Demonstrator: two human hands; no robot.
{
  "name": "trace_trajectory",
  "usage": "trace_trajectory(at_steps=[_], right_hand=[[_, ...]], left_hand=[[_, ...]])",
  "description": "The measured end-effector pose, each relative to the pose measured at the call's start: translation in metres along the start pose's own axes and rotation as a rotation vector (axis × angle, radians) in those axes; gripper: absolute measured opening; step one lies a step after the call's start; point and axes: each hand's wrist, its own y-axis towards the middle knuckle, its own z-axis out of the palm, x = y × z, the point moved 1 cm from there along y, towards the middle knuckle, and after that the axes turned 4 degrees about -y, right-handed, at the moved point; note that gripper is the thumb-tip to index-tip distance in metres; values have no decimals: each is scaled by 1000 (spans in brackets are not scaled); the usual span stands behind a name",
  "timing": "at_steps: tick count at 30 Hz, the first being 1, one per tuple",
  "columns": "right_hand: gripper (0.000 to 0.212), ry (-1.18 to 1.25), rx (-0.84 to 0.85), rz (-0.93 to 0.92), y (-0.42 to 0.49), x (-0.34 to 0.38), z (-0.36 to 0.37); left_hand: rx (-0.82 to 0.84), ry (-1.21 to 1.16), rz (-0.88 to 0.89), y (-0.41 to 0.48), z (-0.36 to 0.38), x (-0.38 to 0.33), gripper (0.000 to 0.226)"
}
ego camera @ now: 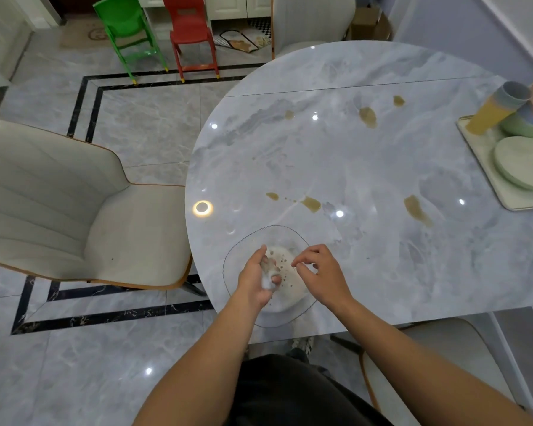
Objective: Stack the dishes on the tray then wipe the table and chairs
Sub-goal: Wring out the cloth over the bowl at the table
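We see the left hand (254,279) at the table's (366,167) near edge, about 6 o'clock. Its fingers are curled round a white wad of the spotted tissue (285,272). The rest of the tissue spreads toward 3 o'clock from that hand, lying on a clear plate (277,232).

The right hand (322,273) hovers at the tissue's 3 o'clock edge. Its thumb and forefinger are bent close together at the paper's rim, but we cannot tell whether they pinch it.

Brown spills (311,203) dot the tabletop toward 12 o'clock of the hands. At the table's 3 o'clock side a tray (505,195) carries stacked plates (523,161), bowls (523,124) and cups (496,107). A cream chair (59,204) stands at 9 o'clock.
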Motion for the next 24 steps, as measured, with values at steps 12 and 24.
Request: trace_trajectory(at_steps=[12,24], right_hand=[[30,67,-10,33,-7,-6,-9],[25,102,6,-6,-5,-5,-8]], left_hand=[[-151,143,36,-4,12,5,27],[-268,280,119,-6,18,10,43]])
